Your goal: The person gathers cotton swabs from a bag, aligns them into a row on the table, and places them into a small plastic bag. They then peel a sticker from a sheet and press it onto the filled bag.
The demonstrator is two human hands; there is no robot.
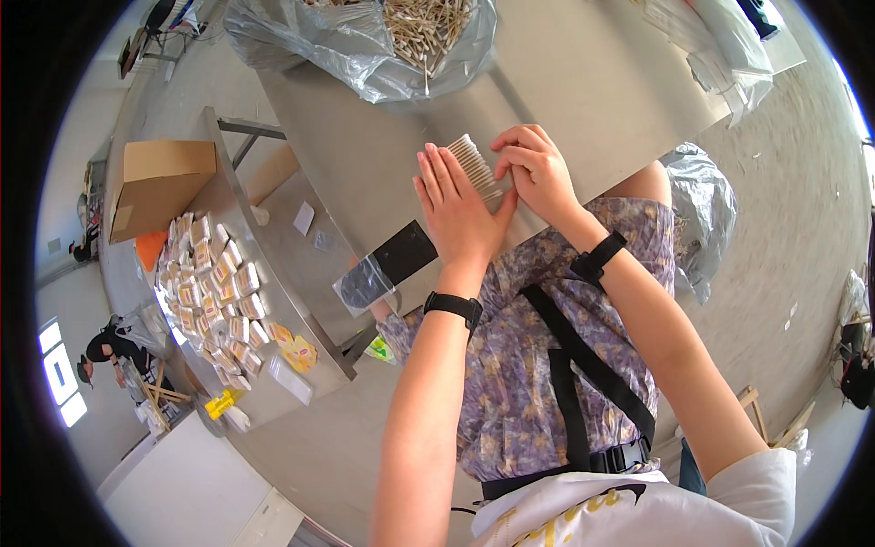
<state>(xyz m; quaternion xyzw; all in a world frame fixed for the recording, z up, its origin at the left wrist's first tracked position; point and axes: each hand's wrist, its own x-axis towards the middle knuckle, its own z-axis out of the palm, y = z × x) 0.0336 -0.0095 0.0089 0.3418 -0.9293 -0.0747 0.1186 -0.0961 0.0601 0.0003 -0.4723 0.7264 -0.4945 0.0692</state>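
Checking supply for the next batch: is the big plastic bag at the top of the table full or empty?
Not empty: the grey plastic bag lies open with a heap of thin wooden sticks showing inside. How full it is, cannot tell.

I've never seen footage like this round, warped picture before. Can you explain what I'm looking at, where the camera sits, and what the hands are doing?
The camera is worn on a person's head and looks down, so its wide lens bends the edges. The two bare arms coming up from below are the wearer's own. The left hand lies flat against a bundle of thin sticks, and the right hand pinches it from the other side on a grey table. Beyond lies a clear bag of loose sticks. To the left, a second table carries many small packets and a cardboard box. Another person works far left.
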